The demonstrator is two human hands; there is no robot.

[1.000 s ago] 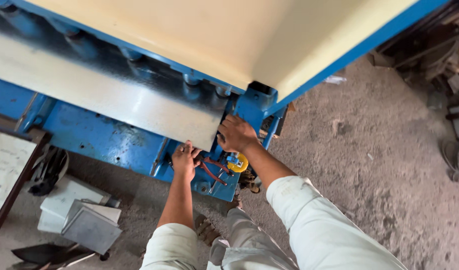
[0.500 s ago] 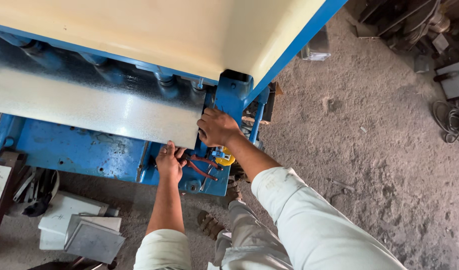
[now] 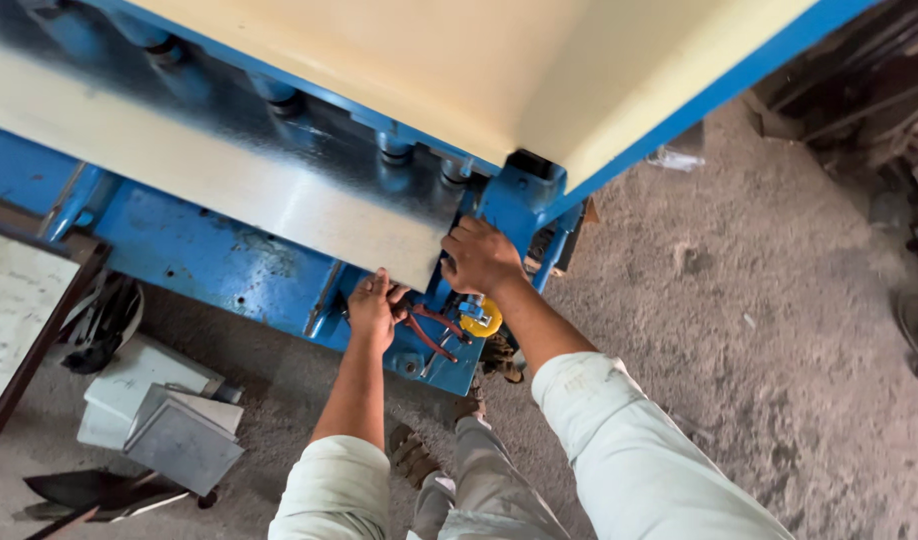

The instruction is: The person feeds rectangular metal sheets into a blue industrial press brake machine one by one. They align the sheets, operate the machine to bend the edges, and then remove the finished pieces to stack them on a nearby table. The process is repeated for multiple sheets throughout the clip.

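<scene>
My left hand (image 3: 376,308) curls shut over the lower corner of the gray metal sheet (image 3: 219,185) that lies across the blue machine (image 3: 209,265). My right hand (image 3: 479,258) presses flat on the sheet's end, against the machine's corner post; its fingertips hide the edge, so I cannot tell whether it grips. Just under my hands, at the frame's corner, lie red-handled pliers (image 3: 429,335) and a yellow round thing (image 3: 482,320), half hidden. A cream panel (image 3: 459,60) overhead is cut off.
</scene>
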